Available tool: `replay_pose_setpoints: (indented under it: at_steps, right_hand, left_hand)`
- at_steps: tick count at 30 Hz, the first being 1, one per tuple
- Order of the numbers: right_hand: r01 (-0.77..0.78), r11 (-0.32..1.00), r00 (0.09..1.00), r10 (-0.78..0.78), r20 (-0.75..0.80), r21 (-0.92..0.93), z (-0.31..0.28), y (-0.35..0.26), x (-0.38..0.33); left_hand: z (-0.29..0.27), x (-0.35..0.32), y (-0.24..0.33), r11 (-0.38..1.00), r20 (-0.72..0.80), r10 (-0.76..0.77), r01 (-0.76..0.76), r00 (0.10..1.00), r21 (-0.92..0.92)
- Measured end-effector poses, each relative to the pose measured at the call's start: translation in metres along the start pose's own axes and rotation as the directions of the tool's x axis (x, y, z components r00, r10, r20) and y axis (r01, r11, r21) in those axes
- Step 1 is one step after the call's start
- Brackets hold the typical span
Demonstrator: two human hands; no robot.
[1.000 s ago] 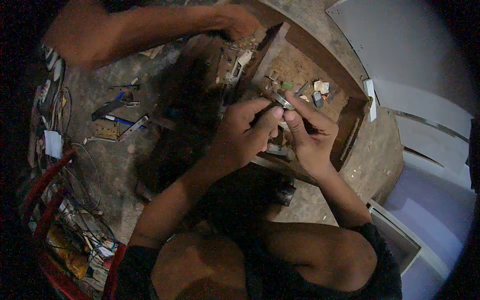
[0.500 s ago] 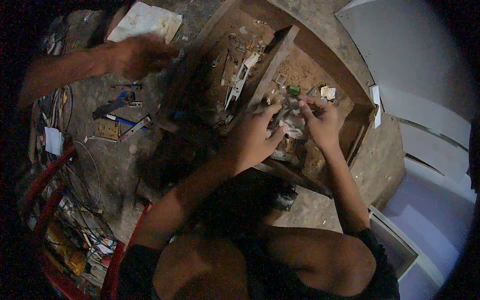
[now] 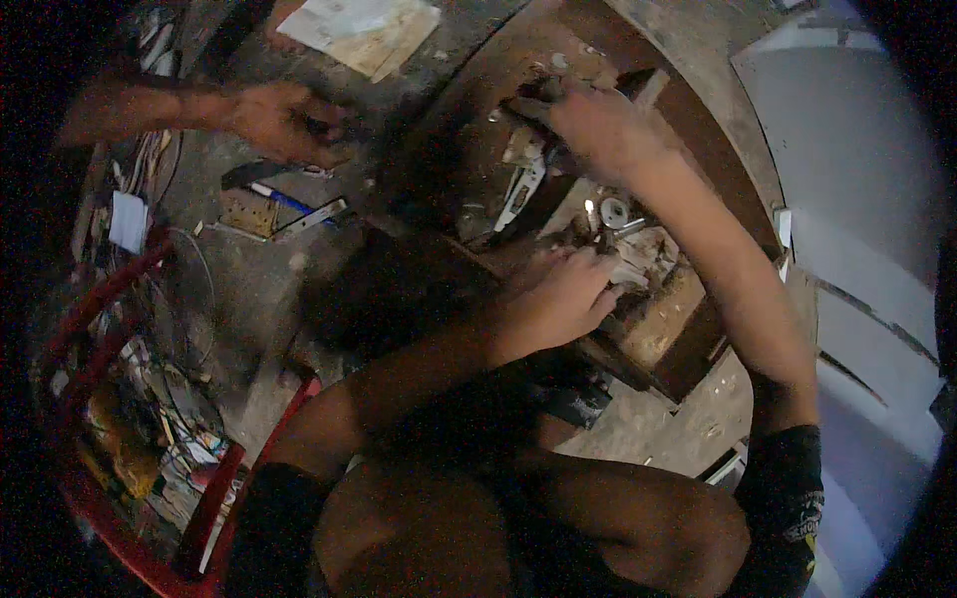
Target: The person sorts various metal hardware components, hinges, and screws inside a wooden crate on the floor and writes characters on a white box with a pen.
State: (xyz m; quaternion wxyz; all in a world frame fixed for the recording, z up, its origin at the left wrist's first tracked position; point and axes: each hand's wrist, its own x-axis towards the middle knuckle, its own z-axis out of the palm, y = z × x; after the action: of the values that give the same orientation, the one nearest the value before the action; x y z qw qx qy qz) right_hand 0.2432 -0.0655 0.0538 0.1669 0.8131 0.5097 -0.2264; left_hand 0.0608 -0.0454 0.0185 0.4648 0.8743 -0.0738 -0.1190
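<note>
A wooden drawer (image 3: 688, 55) with a divider (image 3: 648, 88) lies in front of me, full of small hardware. My left hand (image 3: 553, 304) is over its near compartment, fingers bent together beside pale crumpled scraps (image 3: 653, 249); what they hold is hidden. Close by are a round metal disc (image 3: 614, 212) and small metal pieces. My right hand (image 3: 603, 130) reaches across to the far compartment, its fingers blurred by motion near a dark thing I cannot make out. A long metal strip (image 3: 521, 194) lies below it.
Another person's hand (image 3: 289, 125) hovers at left, above a blue pen (image 3: 289, 202) and metal hinge parts (image 3: 311, 219) on the floor. A stained paper (image 3: 364, 30) lies farther back. A red chair frame (image 3: 214, 498) and tangled wires are at left; white panels (image 3: 847, 149) at right.
My right hand has moved from the near compartment up and left to the far one. The left hand has shifted right and lower. The view has turned slightly; the other person's hand remains at left.
</note>
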Motion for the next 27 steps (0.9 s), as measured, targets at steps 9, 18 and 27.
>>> replay_pose_setpoints:
  at_steps: [9,18,27]
  right_hand:
    - [0.153,0.987,0.985,-0.157,-0.076,-0.053,0.032,0.009,0.031]
    - [0.16,0.974,0.981,-0.175,-0.085,-0.163,0.042,0.014,0.035]
    - [0.181,0.983,0.972,-0.182,-0.152,-0.015,0.038,0.009,0.029]
  left_hand:
    - [0.01,-0.001,-0.001,0.997,-0.061,0.077,-0.076,0.995,0.017]
    - [0.016,-0.001,-0.003,0.998,-0.057,0.045,-0.048,0.997,-0.044]
    - [0.018,0.0,-0.002,0.997,-0.05,0.054,-0.056,0.997,-0.044]
